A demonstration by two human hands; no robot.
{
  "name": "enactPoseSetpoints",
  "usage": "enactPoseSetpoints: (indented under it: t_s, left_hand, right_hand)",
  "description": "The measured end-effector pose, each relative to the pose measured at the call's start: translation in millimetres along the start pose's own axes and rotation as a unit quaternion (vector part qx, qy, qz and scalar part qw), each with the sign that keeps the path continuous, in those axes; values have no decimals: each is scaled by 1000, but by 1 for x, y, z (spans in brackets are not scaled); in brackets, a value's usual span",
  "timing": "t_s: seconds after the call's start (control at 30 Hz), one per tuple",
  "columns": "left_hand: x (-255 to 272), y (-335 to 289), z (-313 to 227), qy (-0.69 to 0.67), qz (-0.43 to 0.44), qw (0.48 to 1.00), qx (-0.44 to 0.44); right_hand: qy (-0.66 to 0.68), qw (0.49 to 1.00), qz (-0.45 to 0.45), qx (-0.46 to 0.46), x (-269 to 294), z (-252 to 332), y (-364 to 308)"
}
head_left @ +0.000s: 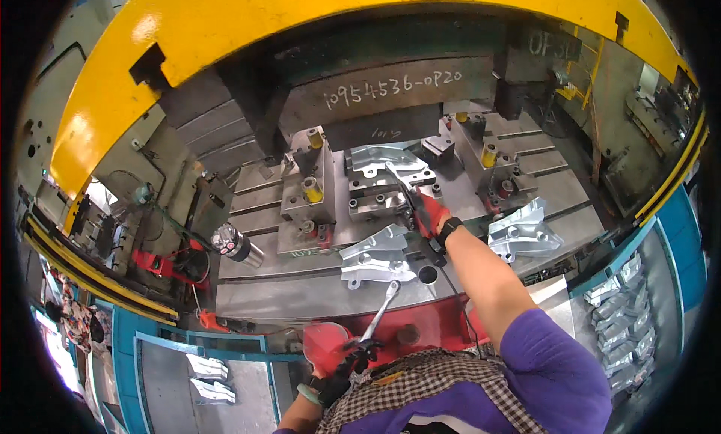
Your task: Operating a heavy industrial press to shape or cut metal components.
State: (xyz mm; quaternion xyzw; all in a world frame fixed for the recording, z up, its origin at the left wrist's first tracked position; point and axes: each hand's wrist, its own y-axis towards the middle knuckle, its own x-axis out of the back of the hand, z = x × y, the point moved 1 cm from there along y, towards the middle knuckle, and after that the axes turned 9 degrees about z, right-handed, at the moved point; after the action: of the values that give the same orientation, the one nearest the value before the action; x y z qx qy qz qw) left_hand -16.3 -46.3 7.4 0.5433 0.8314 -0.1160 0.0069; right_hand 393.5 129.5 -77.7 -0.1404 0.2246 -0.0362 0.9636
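My left hand (359, 357), in a dark glove close to my apron, is closed round the lower end of a silver wrench-like tool (381, 311) with a rounded head. Its head points up toward the press bed. Reaching forward, my gloved right hand (430, 215) grips a long dark tool with a silver tip (395, 174); the fingers are partly hidden. That tip lies over a shiny formed metal part (379, 159) in the lower die (368, 206). One more formed part (375, 258) lies on the bed nearer me, and another formed part (524, 232) is right of my forearm.
Die blocks with yellow-topped posts (312, 190) flank the die, under the heavy upper die (390, 96). A steel tumbler (237, 246) stands at the bed's left. Lower left, a tray (251, 393) bears two parts; a right-hand bin holds many stacked parts (622, 321).
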Motion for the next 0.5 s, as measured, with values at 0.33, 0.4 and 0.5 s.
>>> enactPoseSetpoints:
  t_s: [0.33,0.4,0.5]
  left_hand:
    - [17,-35,37,-88,-9,965,246]
    - [20,-38,57,-70,-3,971,228]
    - [19,-39,73,20,5,975,222]
  right_hand:
    - [-245,959,-122,-73,-13,18,-22]
    - [-332,928,-166,-43,-3,21,-19]
    - [-551,802,-230,20,-33,41,-50]
